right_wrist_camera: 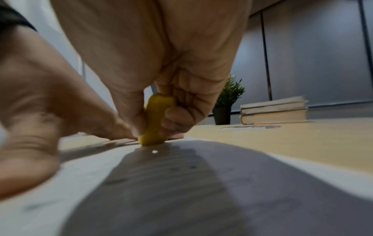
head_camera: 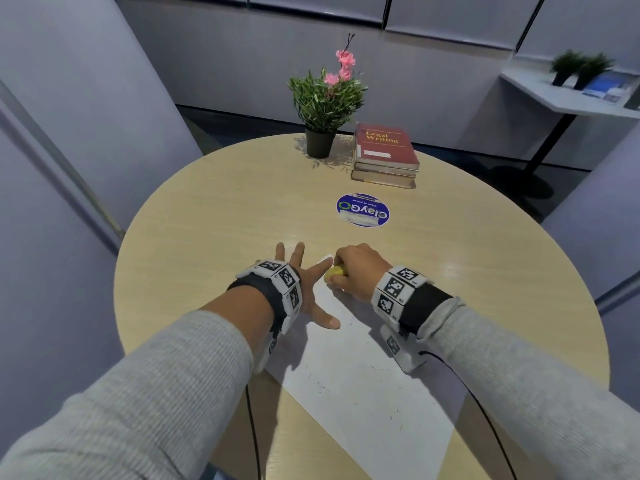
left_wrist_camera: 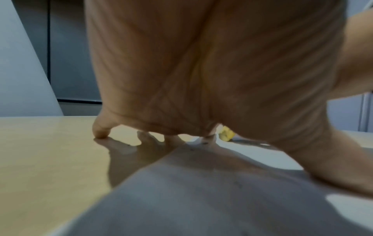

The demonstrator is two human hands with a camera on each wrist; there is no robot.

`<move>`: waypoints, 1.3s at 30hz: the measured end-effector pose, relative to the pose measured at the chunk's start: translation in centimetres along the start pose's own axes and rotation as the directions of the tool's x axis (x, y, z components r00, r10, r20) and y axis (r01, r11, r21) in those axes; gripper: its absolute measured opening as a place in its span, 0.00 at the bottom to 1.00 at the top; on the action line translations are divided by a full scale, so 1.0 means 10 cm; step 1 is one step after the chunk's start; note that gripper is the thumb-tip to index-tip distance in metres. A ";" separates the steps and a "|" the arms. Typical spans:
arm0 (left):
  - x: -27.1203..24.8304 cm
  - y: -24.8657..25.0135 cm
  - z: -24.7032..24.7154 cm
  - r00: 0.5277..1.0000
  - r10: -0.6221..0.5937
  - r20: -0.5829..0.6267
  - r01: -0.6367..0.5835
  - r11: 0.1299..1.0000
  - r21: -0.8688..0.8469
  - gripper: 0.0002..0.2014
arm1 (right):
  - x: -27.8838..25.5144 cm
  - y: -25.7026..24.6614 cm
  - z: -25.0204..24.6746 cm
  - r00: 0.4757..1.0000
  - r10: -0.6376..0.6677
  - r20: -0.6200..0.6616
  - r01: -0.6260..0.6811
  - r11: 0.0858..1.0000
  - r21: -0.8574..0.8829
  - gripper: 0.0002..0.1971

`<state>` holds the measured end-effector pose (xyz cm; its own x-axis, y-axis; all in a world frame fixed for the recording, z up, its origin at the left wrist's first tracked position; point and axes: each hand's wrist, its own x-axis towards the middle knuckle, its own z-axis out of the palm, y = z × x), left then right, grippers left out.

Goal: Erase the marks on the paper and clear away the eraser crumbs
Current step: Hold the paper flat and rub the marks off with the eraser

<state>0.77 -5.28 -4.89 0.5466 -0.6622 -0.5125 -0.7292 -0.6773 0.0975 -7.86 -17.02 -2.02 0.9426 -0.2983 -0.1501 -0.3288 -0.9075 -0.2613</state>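
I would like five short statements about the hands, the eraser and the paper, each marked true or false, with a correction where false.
1. The right hand holds the yellow eraser in its grip. True.
2. The eraser's lower end is lifted clear of the paper. False: in the right wrist view it touches the sheet.
3. The left hand lies with fingers spread, partly on the paper. True.
4. The paper is free of crumbs. False: small dark specks are scattered over it.
5. The books lie on the paper. False: they are stacked at the table's far edge, beside the potted plant.
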 end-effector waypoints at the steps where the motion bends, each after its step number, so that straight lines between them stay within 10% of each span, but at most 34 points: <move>1: 0.02 -0.02 0.02 1.000 0.000 -0.002 0.000 1.000 -0.015 0.66 | -0.02 -0.02 0.01 0.999 -0.033 0.033 0.032 0.999 0.021 0.14; 39: -0.04 0.07 0.07 0.996 0.090 -0.021 -0.090 0.996 0.027 0.63 | -0.25 0.16 -0.15 0.998 0.060 0.028 -0.058 0.995 -0.082 0.17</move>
<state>-0.25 -5.29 -5.22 0.4869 -0.7274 -0.4836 -0.7862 -0.6062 0.1202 -10.66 -18.20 -0.65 0.9191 -0.3438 -0.1924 -0.3767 -0.9099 -0.1736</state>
